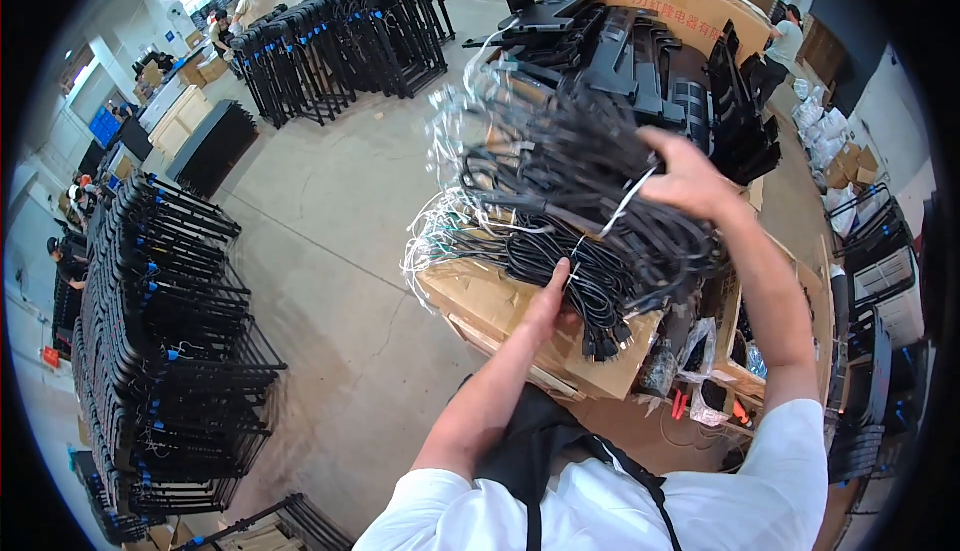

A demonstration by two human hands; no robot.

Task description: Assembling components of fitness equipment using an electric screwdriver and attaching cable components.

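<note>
My right hand (690,179) grips a large bundle of black power cords (590,156), tied with a white strap (632,201). That bundle is lifted and smeared by motion, its pale wire ends fanning to the left. Below it, a second bundle of black cables (545,246) with white and green bare leads (445,236) lies on a cardboard box (480,296). My left hand (555,301) is closed around the near side of this lower bundle, thumb on top by its white tie. Its other fingers are hidden under the cords.
Black metal and plastic parts (640,61) are heaped behind the box, before a large carton (680,1). Rows of black frames (170,341) stand at left, more racks (340,36) at the back. Red-handled pliers (680,404) lie among bags at right. Other people work in the distance.
</note>
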